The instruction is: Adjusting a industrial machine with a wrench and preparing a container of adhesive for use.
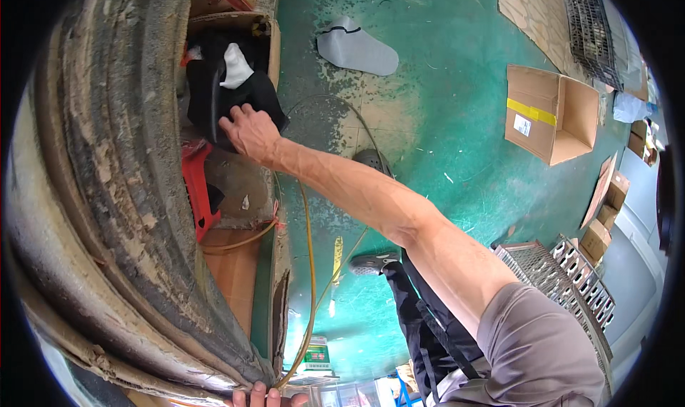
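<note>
My right arm stretches up and to the left, and my right hand [253, 132] has its fingers curled on a floppy black sheet-like piece [253, 103]. That piece lies over the mouth of an opened cardboard box [274, 50]; I cannot make out its exact kind. A crumpled white cloth [236, 67] rests on the black stuff just beyond my fingers. At the lower edge, my left hand [264, 396] shows only its fingers, stretched out against the end of a large worn, dirt-crusted curved body [143, 157]. The rest of that hand is cut off.
A red plastic piece [196, 186] lies below the box. Across the green floor [442, 114] are a grey sole-shaped sheet [358, 48], an open carton [531, 114] and a metal rack [542, 264]. A yellow hose [311, 278] loops up between my hands.
</note>
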Available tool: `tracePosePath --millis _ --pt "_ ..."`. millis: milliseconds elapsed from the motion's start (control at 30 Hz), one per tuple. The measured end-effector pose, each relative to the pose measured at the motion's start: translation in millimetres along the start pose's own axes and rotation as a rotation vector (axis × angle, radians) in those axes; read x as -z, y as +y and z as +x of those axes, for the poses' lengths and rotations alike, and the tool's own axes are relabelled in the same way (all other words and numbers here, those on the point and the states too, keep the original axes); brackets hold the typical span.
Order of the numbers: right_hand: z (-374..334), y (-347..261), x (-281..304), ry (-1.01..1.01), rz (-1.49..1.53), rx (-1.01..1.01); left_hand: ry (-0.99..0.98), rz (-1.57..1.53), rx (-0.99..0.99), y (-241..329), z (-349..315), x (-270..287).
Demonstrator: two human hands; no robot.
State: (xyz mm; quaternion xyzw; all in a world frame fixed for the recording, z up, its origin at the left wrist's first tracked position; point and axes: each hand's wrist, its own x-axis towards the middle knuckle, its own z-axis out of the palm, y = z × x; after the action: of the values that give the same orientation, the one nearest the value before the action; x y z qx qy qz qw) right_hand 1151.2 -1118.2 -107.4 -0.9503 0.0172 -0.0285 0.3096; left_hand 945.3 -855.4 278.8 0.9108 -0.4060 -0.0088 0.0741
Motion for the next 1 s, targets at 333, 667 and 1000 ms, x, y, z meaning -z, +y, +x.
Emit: tracePosePath --millis 333,667,1000 --pt "53.9 -52.6 65.6 0.389 0.274 0.260 -0.048 -0.043 0.073 4.4 -3.2 1.5" --pt "-8.0 -13.3 11.4 0.013 0.129 0.220 -0.056 -0.013 0.081 7.0 -1.2 -0.3" --pt "10.5 -9.1 23.6 -0.023 0.360 -0.251 -0.028 -0.036 0.062 5.0 0.3 -3.7"
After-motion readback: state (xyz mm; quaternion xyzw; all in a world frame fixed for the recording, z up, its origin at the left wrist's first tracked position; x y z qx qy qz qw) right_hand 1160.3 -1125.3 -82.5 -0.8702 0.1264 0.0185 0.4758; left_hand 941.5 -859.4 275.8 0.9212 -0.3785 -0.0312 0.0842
